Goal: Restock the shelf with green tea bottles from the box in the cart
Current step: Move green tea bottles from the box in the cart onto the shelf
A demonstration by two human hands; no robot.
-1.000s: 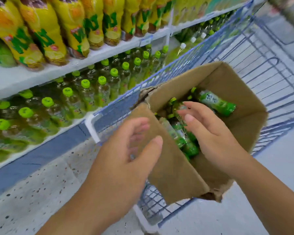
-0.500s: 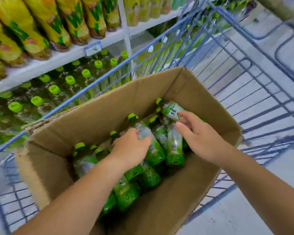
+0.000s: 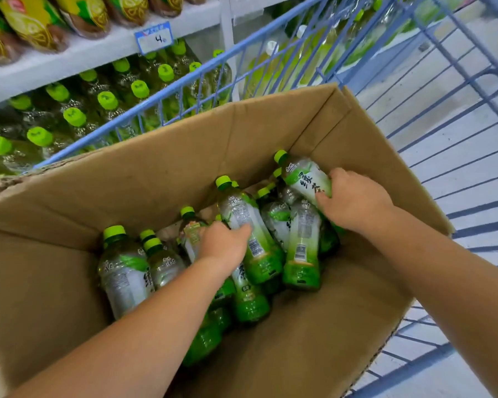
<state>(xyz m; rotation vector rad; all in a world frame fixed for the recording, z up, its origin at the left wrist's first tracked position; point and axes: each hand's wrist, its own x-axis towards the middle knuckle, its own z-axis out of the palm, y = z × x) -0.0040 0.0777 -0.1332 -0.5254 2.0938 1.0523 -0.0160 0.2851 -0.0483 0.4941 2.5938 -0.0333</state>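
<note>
Both grips closed: left hand (image 3: pixel 224 245) clasps a bottle (image 3: pixel 239 208) mid-frame, right hand (image 3: pixel 355 201) a second bottle (image 3: pixel 302 175) right of centre, inside the box (image 3: pixel 184 168). A second ago the left was outside it; next, probably lifting to the shelf (image 3: pixel 69 58), upper left.

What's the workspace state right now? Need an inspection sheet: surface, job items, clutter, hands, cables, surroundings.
Surface: open cardboard box sitting in a blue wire cart.
Job's things: loose green tea bottles lie jumbled in the box; shelf row of green-capped bottles stands beyond the cart.
Clutter: nothing seen.
Hands: left hand grips the centre bottle; right hand grips the corner bottle, which is tilted, cap toward the far box wall.
Cables: nothing seen.
Surroundings: yellow-labelled bottles on the upper shelf, price tag on its edge, pale floor under the cart.
</note>
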